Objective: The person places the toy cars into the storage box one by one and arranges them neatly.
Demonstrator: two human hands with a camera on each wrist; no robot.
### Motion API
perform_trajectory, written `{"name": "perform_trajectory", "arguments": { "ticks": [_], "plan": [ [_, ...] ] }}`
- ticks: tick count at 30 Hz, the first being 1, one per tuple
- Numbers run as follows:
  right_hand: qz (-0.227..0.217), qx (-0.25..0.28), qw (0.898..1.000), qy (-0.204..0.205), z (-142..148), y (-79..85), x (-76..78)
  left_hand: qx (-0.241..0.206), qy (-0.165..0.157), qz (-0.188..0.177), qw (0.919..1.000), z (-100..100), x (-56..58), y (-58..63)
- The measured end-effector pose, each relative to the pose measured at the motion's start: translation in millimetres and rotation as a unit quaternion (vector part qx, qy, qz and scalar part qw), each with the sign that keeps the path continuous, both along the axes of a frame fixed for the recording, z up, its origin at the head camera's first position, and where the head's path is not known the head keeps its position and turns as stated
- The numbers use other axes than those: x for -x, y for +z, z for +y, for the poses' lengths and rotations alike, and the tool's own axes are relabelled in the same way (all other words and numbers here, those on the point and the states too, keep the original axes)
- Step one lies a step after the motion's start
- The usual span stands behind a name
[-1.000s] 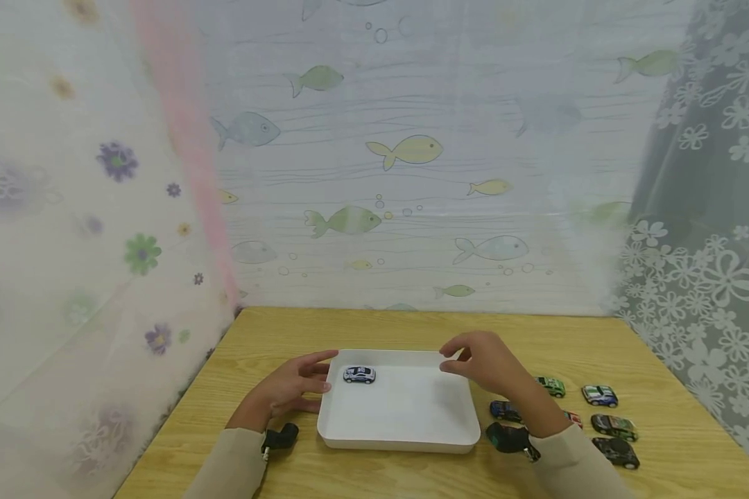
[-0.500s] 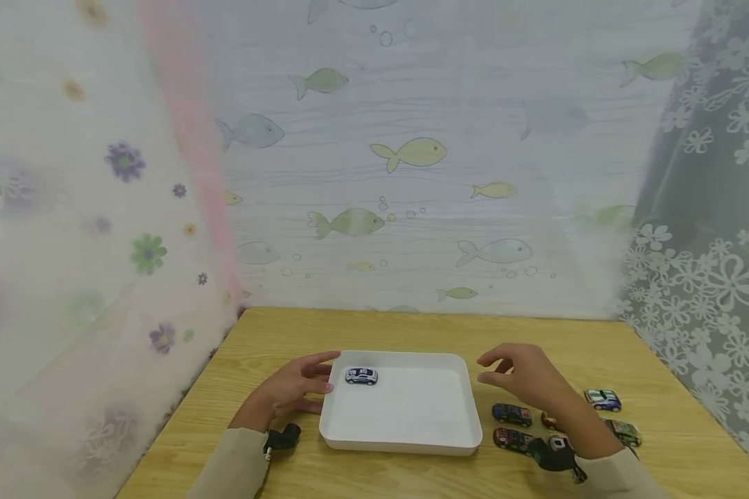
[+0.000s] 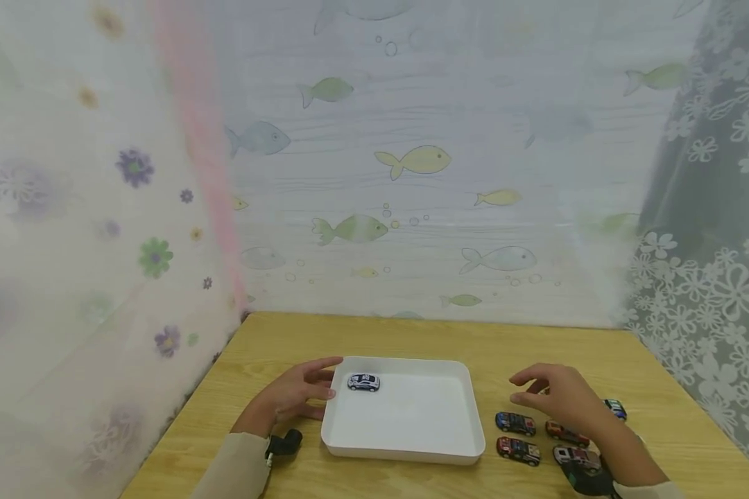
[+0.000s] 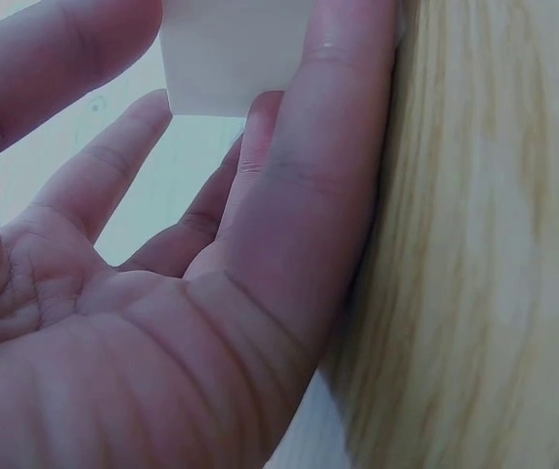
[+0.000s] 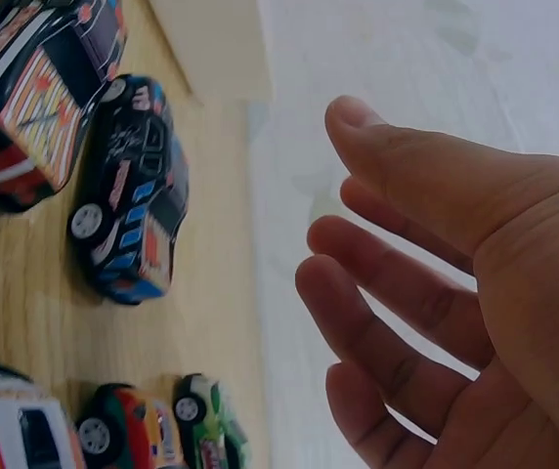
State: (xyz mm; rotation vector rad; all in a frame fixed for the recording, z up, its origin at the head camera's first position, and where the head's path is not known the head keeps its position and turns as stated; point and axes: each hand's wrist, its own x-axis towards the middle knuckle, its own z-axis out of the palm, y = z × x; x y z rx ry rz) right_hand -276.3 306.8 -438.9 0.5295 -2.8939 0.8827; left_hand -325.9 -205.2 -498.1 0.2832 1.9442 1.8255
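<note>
Right hand: since the first frame, moved from over the tray's edge to beyond it; bare hand now at 3 o'clock of the tray, holding nothing, fingers loosely curved, moderate thumb gap, near a blue-and-black toy car.
Left hand: bare hand at 9 to 10 o'clock, fingers spread, touching the tray's side.
Tray: shallow white rectangular tray, on a pale wood-grain table; white-and-dark-blue toy car inside at 10 to 11 o'clock.
Outside cars: blue-and-black one at 3, dark red-and-black toy car nearer 4.
Right wrist view: shows a bright green toy car, hidden in head view.
Lettering: car graphics too blurred to read.
</note>
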Motion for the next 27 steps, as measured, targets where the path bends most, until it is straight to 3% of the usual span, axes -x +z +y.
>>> {"name": "perform_trajectory", "arguments": {
  "ticks": [18,27],
  "plan": [
    [-0.093,0.028,0.994,0.059,22.7,-12.6,4.4,-0.004,0.001,-0.005,1.0,0.4,0.6,0.4],
    [-0.107,0.011,0.99,0.09,26.6,-15.4,5.5,-0.009,-0.004,-0.005,0.9999,0.2,-0.1,-0.8]
  ]
}}
